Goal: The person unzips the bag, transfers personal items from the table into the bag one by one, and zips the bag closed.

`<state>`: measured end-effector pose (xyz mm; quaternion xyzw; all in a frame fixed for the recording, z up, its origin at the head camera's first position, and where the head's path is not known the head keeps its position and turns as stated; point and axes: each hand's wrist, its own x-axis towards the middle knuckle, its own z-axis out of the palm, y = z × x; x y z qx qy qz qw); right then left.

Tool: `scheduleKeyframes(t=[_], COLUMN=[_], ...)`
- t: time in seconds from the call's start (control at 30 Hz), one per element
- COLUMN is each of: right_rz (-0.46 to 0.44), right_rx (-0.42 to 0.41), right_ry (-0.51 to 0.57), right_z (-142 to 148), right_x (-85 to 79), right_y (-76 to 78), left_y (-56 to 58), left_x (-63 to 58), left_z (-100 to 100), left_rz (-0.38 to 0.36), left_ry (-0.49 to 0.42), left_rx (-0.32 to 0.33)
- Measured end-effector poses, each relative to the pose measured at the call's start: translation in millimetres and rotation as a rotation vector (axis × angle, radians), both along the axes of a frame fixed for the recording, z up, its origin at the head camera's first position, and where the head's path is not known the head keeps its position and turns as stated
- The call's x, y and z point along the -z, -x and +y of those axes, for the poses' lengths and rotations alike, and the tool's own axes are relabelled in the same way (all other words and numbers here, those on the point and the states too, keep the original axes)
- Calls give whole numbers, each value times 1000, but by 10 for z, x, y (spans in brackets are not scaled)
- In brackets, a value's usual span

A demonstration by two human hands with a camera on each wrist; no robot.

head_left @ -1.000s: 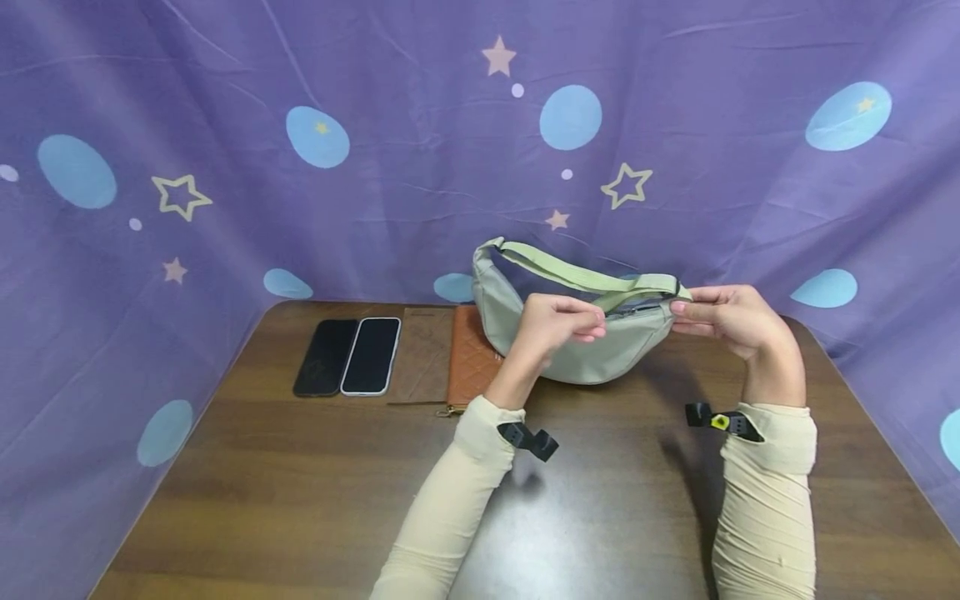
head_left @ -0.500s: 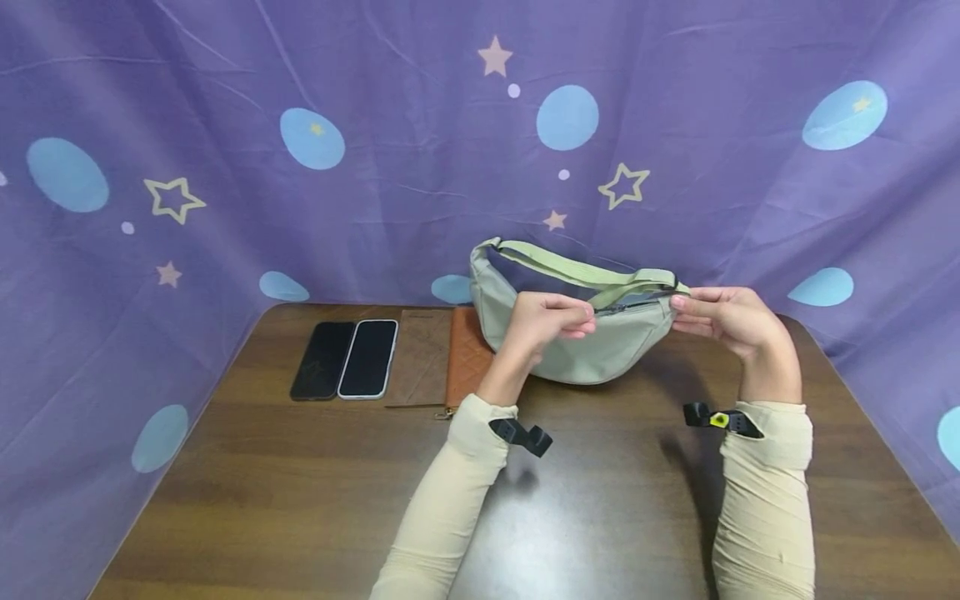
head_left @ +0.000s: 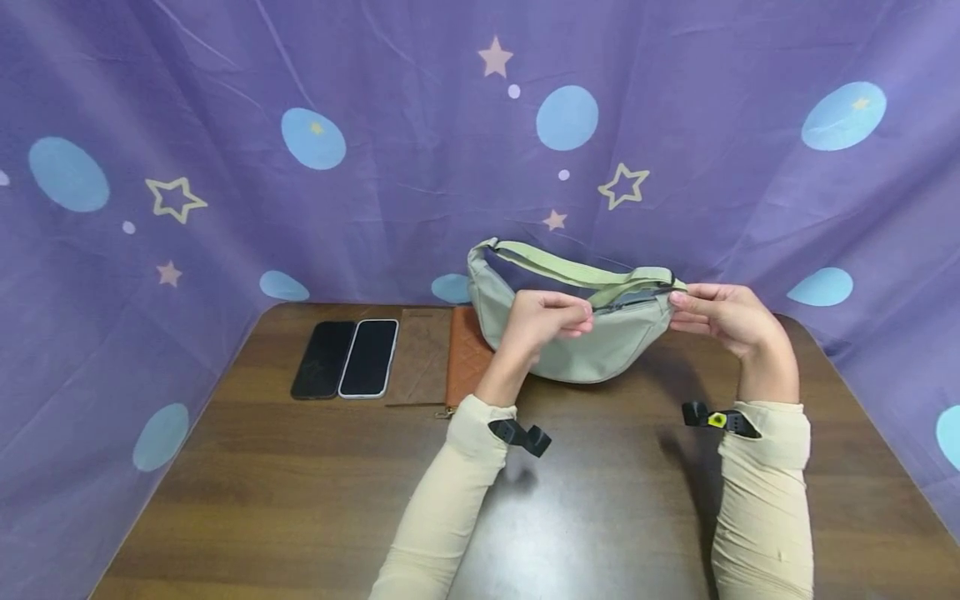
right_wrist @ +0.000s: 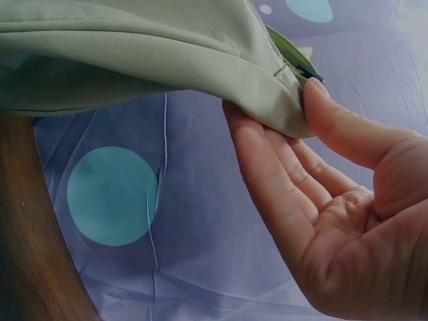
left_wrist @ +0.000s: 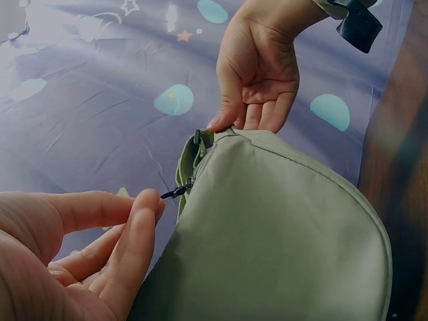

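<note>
A pale green crossbody bag (head_left: 592, 354) is held up at the back of the table, its webbing strap (head_left: 562, 265) looped over the top. At the bag's right end, my right hand (head_left: 731, 317) pinches the corner between thumb and fingers; the right wrist view shows the thumb beside the strap's dark buckle (right_wrist: 309, 72). My left hand (head_left: 547, 321) is in front of the bag's top edge. In the left wrist view, its thumb and finger pinch the dark zipper pull (left_wrist: 175, 192), whose slider lies close to the bag's right end. Most of the zipper's left part is hidden.
Left of the bag lie an orange-brown quilted pouch (head_left: 467, 358), a flat brown leather piece (head_left: 420, 358), a white-edged phone (head_left: 369, 358) and a black phone-like slab (head_left: 323, 360). A purple patterned curtain (head_left: 420, 125) hangs behind the wooden table (head_left: 300, 500).
My left hand has shifted slightly left along the bag's top edge, mostly in the first half second. My right hand keeps its pinch on the corner.
</note>
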<state>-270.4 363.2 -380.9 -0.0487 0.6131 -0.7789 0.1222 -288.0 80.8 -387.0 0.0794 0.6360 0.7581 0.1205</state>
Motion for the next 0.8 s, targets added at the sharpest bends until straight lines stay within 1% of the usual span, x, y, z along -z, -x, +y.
scheduleKeyframes(t=[0.17, 0.27, 0.4, 0.63, 0.8], right_rz=[15, 38, 69, 101, 89], right_rx=[6, 11, 7, 22, 19], right_ry=[-11, 4, 12, -14, -13], right_z=[-22, -39, -58, -66, -58], right_x=[2, -19, -29, -40, -20], right_y=[-8, -5, -8, -11, -12], left_y=[-22, -27, -28, -21, -10], left_x=[17, 2, 1, -6, 9], left_z=[26, 37, 38, 38, 26], left_rz=[64, 98, 120, 100, 49], left_ry=[36, 26, 19, 15, 3], left_rx=[-28, -44, -49, -48, -35])
